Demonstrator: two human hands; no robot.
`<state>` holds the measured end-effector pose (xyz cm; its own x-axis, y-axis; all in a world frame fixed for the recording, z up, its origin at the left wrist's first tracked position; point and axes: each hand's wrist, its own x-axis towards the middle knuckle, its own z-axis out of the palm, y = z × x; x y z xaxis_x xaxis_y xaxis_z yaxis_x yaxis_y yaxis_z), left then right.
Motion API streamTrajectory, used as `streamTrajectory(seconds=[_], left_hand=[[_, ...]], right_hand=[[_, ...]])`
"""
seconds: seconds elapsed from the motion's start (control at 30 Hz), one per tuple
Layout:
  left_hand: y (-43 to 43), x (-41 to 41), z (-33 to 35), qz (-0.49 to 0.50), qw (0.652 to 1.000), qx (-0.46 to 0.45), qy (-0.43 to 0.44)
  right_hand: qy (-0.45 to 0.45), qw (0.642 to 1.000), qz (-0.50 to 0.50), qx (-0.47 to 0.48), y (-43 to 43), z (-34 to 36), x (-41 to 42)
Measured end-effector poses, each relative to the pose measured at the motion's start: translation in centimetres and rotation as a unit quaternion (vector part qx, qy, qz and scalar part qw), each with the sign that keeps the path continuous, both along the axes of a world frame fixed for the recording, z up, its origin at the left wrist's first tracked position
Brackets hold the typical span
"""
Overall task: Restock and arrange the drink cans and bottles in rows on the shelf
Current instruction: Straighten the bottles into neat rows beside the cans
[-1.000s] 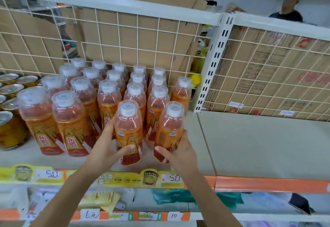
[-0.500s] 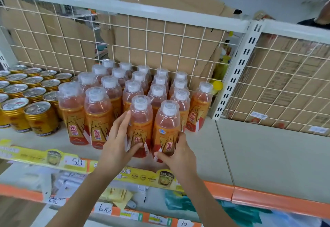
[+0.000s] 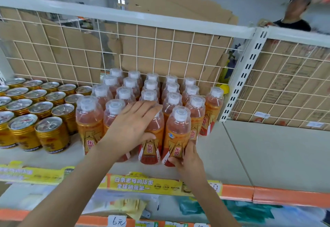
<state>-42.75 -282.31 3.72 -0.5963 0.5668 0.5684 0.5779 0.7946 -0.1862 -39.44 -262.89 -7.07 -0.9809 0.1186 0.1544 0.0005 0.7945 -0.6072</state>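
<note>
Several orange drink bottles (image 3: 171, 91) with clear caps stand in rows on the grey shelf (image 3: 250, 151). My left hand (image 3: 132, 126) lies over the top and front of a front-row bottle (image 3: 151, 148), thumb curled against its label. My right hand (image 3: 189, 160) grips the base of the neighbouring front bottle (image 3: 176, 137). One bottle (image 3: 212, 110) stands alone at the right end of the rows. Several gold cans (image 3: 51, 134) stand in rows to the left.
A white wire grid (image 3: 160, 53) backed with cardboard closes the rear of the shelf. A white slotted upright (image 3: 244, 73) divides it from the bare right section. Price strips (image 3: 146, 184) run along the front edge. A person (image 3: 294, 16) stands behind the shelf, upper right.
My left hand slid up from the bottle's side to lie over its top. My right hand stayed at the base of its bottle. The view shifted left, showing more cans.
</note>
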Motion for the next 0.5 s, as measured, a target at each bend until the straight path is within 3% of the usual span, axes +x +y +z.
streamTrajectory(seconds=[0.5], left_hand=[[-3.3, -0.9, -0.4, -0.027, 0.999, -0.010, -0.028]], right_hand=[[0.041, 0.996, -0.076, -0.020, -3.5, -0.6, 0.2]])
